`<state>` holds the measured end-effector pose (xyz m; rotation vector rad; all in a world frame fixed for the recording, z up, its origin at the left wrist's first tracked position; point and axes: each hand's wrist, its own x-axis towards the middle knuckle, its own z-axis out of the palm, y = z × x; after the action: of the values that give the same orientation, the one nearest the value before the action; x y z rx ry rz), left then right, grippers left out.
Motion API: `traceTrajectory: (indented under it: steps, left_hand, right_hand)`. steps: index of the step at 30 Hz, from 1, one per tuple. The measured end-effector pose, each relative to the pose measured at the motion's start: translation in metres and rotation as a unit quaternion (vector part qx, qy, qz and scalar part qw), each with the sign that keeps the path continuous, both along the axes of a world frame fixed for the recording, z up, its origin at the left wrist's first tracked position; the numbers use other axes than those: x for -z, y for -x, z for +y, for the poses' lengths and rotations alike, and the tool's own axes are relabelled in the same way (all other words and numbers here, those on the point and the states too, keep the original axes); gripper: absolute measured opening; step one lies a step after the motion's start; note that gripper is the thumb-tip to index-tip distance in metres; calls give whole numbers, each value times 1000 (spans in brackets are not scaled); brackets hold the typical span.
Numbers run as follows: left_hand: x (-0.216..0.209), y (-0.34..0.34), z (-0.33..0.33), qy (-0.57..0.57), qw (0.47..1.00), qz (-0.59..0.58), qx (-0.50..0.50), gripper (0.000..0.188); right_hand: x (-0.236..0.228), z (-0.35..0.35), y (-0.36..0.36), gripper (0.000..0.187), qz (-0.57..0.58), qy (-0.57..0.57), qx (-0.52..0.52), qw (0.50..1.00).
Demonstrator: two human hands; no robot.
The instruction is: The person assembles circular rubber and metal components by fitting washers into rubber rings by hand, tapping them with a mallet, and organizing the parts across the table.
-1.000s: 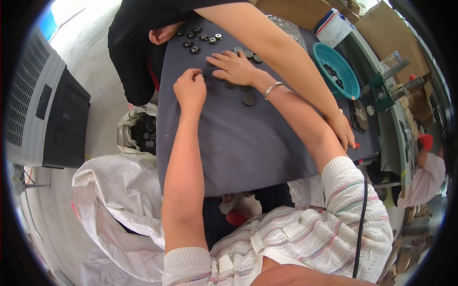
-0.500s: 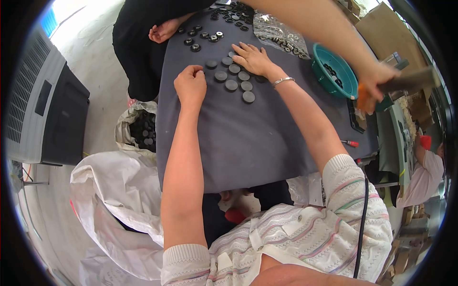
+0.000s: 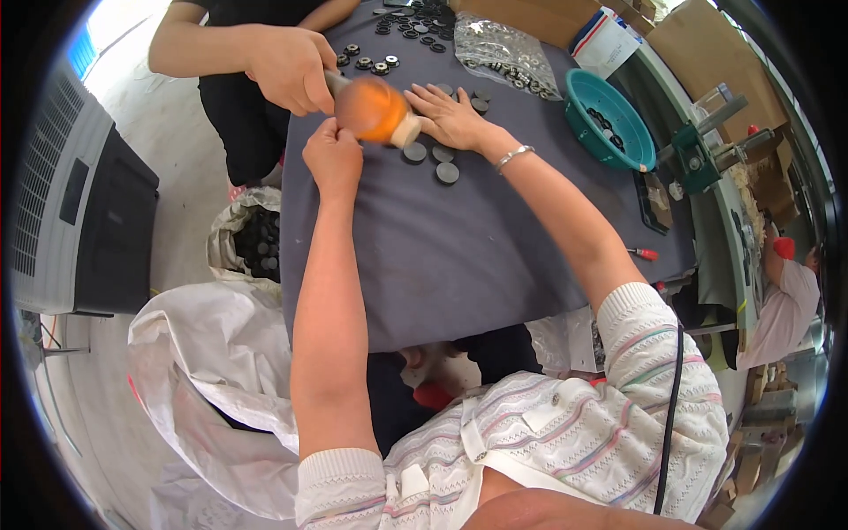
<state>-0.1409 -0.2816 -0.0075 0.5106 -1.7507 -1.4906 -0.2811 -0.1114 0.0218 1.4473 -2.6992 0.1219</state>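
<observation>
My left hand (image 3: 334, 161) is closed in a pinch on the grey cloth-covered table, beside several dark round discs (image 3: 446, 172). Whatever its fingertips hold is hidden. Palm down, my right hand (image 3: 452, 119) spreads its fingers flat among the discs; some are partly covered. Between my hands, a mallet (image 3: 375, 110) with an orange, cream-tipped head hovers, smeared by motion. A co-worker's hand (image 3: 296, 71) grips its handle from the far left. The mallet hides the spot just beyond my left fingertips.
Black rings (image 3: 424, 19), metal-centred round parts (image 3: 380, 68) and a clear bag of small parts (image 3: 508, 57) lie farther back. On the right are a teal basin (image 3: 632, 159), a green press (image 3: 698, 163) and a red-handled screwdriver (image 3: 645, 253). An open sack (image 3: 221, 256) stands at left.
The co-worker's mallet has swung from the right side, near the teal basin, to above the discs between my hands. Both my hands keep nearly the same pose; the view has shifted slightly.
</observation>
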Motion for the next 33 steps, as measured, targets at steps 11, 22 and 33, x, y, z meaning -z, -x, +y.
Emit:
traceTrajectory:
  steps: [11, 22, 33]
  left_hand:
    - [-28, -15, -5, -473, 823, 177, 261, 61]
    - [-36, -25, -1, -515, 737, 273, 343, 37]
    - [-53, -66, -45, -518, 762, 353, 163, 56]
  right_hand:
    - [-23, -9, -13, 45, -334, 409, -131, 839]
    - [-78, -32, -102, 37, -245, 368, -115, 890]
    - [-137, -1, -99, 37, 11, 329, -152, 932]
